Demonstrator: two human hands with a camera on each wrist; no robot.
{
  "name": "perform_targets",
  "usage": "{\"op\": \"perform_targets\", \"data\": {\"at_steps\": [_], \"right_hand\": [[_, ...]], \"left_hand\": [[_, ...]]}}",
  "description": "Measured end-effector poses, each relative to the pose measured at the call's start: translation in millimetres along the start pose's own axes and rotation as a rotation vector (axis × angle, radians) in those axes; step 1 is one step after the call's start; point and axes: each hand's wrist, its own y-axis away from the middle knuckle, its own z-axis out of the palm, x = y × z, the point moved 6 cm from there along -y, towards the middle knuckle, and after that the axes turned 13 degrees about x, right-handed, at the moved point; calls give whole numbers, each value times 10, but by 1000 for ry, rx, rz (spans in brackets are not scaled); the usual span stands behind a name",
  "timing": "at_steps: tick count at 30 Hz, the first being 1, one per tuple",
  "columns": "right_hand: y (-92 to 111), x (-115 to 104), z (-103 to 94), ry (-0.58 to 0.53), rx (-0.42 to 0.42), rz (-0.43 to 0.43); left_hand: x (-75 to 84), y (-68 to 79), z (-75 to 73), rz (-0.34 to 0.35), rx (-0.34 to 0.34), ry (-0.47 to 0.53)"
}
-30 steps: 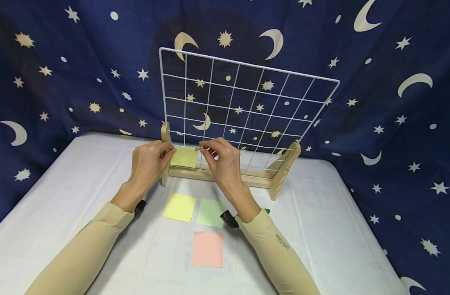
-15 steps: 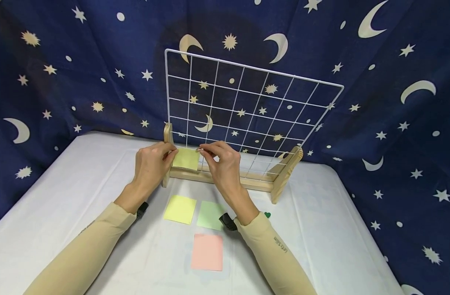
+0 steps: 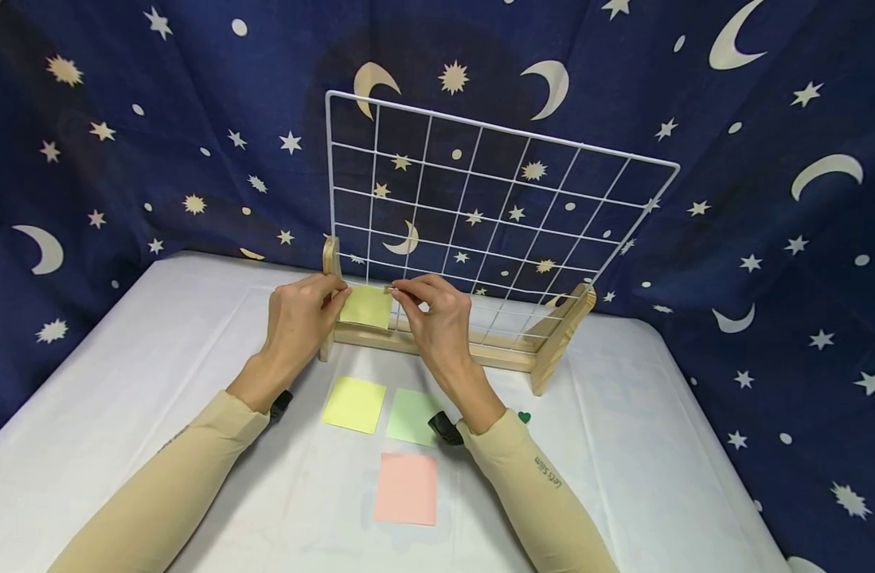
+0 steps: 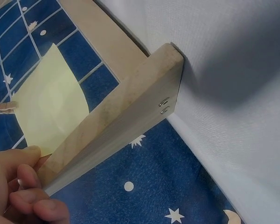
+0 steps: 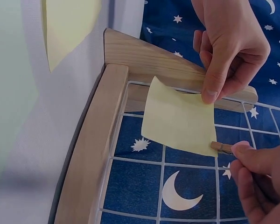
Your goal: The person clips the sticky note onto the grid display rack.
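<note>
A pale yellow sticky note (image 3: 365,307) lies against the lower left of a white wire grid (image 3: 482,126). My left hand (image 3: 301,320) pinches the note's upper left corner between thumb and finger, beside the grid's wooden side post (image 4: 116,112). At the opposite upper corner, my right hand (image 3: 440,317) pinches a small wooden clothespin (image 5: 220,147). In the right wrist view, the clothespin's tip overlaps the note's corner near a wire; whether it bites the wire too I cannot tell. The note's free lower edge curls a little away from the grid.
On the white tablecloth lie a bright yellow note (image 3: 354,405), a green note (image 3: 412,415) partly behind my right wrist, and a pink note (image 3: 406,489). A small green heart (image 3: 525,417) lies right of them. The grid's wooden base (image 3: 505,357) stands before a star-patterned curtain (image 3: 193,143).
The head view has shifted slightly, and the green heart now shows fully beside my right sleeve. Both hands keep their holds on the note and clothespin, with hardly any movement.
</note>
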Motion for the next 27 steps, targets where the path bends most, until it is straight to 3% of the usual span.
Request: {"op": "perform_targets", "data": {"at_steps": [18, 27], "right_hand": [[-2, 28, 112, 34, -74, 15], [31, 39, 162, 178, -93, -16]], "left_hand": [[2, -6, 29, 5, 0, 8], [-18, 11, 12, 2, 8, 5]]}}
